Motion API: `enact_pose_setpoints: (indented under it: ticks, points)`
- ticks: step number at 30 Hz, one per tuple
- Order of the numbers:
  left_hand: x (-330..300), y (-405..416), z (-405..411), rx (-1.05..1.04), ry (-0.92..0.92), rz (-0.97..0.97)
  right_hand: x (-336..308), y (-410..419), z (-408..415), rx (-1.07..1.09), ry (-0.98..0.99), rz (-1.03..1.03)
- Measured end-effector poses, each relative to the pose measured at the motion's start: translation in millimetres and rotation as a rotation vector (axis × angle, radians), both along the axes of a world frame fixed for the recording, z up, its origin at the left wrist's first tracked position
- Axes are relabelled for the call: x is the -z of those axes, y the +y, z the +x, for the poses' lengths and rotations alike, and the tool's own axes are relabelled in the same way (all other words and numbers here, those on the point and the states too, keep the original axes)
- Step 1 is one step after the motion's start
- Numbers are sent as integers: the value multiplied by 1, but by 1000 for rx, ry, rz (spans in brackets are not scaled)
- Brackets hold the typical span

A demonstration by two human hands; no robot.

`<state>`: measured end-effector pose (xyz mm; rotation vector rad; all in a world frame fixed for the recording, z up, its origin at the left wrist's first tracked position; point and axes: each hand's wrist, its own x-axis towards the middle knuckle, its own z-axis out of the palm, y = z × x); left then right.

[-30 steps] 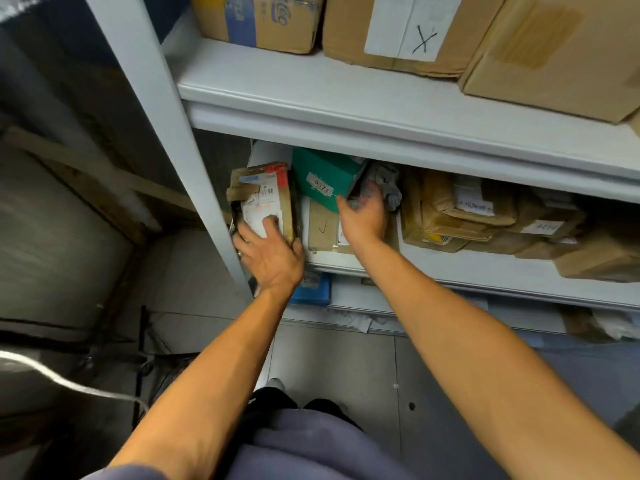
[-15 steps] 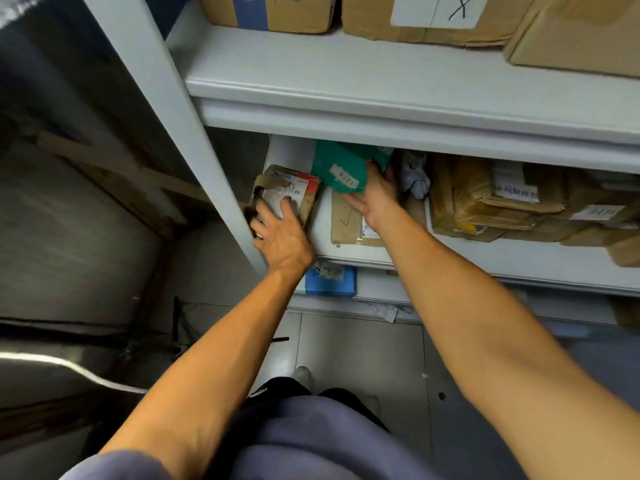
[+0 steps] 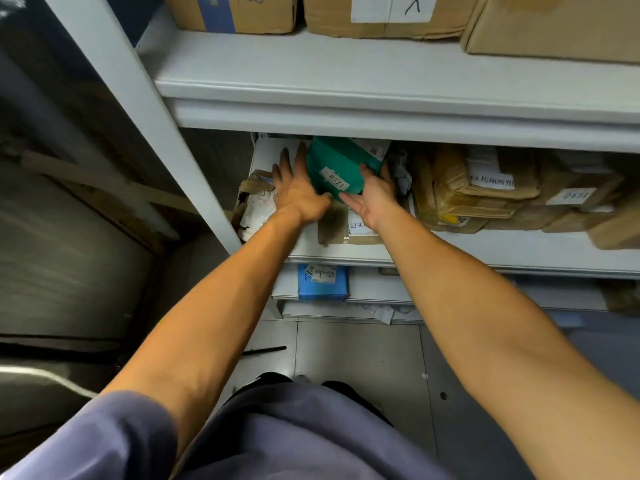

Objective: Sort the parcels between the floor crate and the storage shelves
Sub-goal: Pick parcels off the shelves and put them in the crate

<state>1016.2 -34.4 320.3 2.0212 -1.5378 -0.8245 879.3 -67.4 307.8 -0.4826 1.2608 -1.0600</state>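
Note:
A green parcel [image 3: 341, 168] with a white "0371" label stands tilted on the middle shelf [image 3: 485, 252], on top of a flat brown parcel [image 3: 362, 226]. My left hand [image 3: 298, 192] lies flat against its left side, fingers straight and thumb under its lower corner. From the right, my right hand [image 3: 375, 195] holds the parcel, with the fingers over its right edge and the thumb beneath. A torn cardboard parcel [image 3: 256, 207] leans at the shelf's left end, just left of my left hand. No floor crate is in view.
Brown taped parcels [image 3: 478, 192] crowd the middle shelf to the right. Large cardboard boxes [image 3: 384, 15] fill the upper shelf. A blue box [image 3: 322, 282] sits on the lowest shelf. The white shelf post [image 3: 114, 81] slants at left, with grey floor tiles [image 3: 356, 358] below.
My left hand left the torn cardboard parcel and moved right onto the green parcel's left side. My right hand stayed at the green parcel, which both hands now flank.

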Motion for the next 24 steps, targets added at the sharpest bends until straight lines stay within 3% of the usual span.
enact_pose_setpoints:
  ticks: [8, 15, 24]
  points:
    - [2, 0, -1, 36, 335, -96, -6, 10, 2, -109, 120, 33]
    - [-5, -8, 12, 22, 363, -71, 3, 29, -3, -98, 113, 7]
    - [-6, 4, -13, 15, 297, -111, 16, 48, -53, 165, 80, -66]
